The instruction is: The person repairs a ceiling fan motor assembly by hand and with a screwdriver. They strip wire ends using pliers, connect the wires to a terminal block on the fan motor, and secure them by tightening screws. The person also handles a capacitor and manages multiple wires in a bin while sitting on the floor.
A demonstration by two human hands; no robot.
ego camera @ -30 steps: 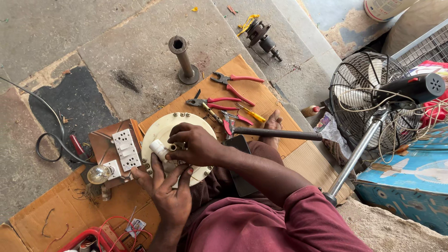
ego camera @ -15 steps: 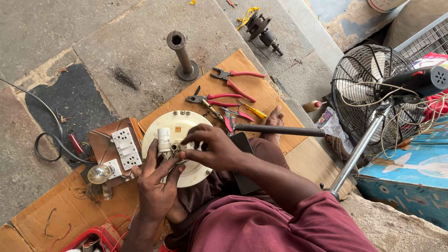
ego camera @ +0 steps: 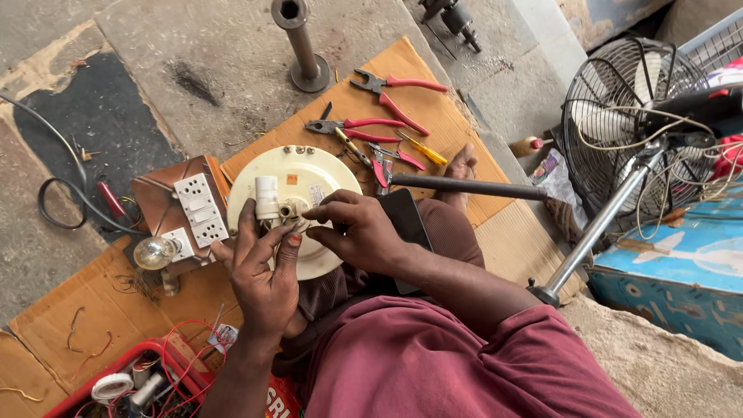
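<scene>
Cream round plastic fan base plate (ego camera: 309, 186) looks rigid, light; steady by rim. Left hand (ego camera: 263, 271) and right hand (ego camera: 356, 232) close together, both pinching small white cylindrical part (ego camera: 267, 197) and fitting at centre.

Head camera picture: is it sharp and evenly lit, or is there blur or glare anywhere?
Head view: soft, even daylight, faint shadows; both hands, left and right, on the round cream disc look sharp; small glint on the bulb; straight edges bow slightly near the frame's borders.
</scene>
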